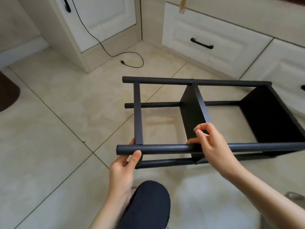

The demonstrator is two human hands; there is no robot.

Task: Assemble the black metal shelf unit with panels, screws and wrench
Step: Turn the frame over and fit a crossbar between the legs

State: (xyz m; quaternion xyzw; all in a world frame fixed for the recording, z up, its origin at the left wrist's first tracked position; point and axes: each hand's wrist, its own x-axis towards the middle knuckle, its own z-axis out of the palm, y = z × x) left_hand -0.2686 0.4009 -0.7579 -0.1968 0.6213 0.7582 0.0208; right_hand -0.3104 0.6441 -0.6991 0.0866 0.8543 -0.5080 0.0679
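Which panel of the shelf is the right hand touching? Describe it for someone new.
Start at the black shelf frame lying on its side on the tiled floor. Two panels stand inside it: take the middle panel, by the right hand. Unlike the end panel near the drawers, it divides the frame midway.

left hand (127, 161): gripping | right hand (208, 142): fingertips pinched, seemingly holding nothing

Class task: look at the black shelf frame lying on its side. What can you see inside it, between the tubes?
Inside the shelf frame, a middle panel and an end panel stand upright. Tiled floor shows through the open bays. The right hand covers the middle panel's near joint.
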